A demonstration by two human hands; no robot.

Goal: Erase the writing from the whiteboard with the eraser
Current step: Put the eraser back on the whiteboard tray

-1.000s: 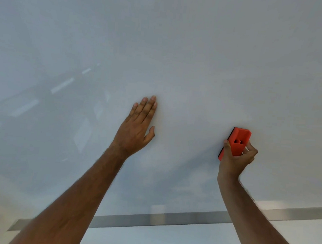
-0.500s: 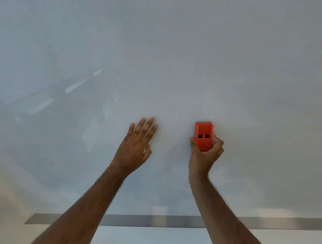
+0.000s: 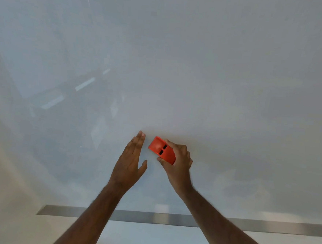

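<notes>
The glossy white wall-mounted whiteboard [image 3: 197, 76] fills nearly the whole view, and the small orange-red plastic block eraser [image 3: 161, 150] sits low on it, a little left of the board's middle and well above the brushed metal strip [image 3: 149, 217] along the board's bottom edge. The right hand [image 3: 178, 162] grasps the eraser, thumb on its near side and fingers curled over its far side, with the block tilted so its free end points up and to the left. The left hand [image 3: 129, 162] lies just beside the eraser on the board's left side, fingers straight and together, thumb apart, gripping nothing; whether its palm rests on the surface or hovers just off it I cannot tell. No writing shows on the board here, only faint smears and pale reflections of ceiling lights, so the wiping looks close to done. To finish it well, the wiping face, which is hidden under the block, should lie flat against the board rather than riding on one edge, pressure should stay even, and strokes should overlap across the hazy patches to the right of the eraser, with the free hand kept out of the eraser's path. Counted: one whiteboard, one eraser, one metal strip, two hands.
</notes>
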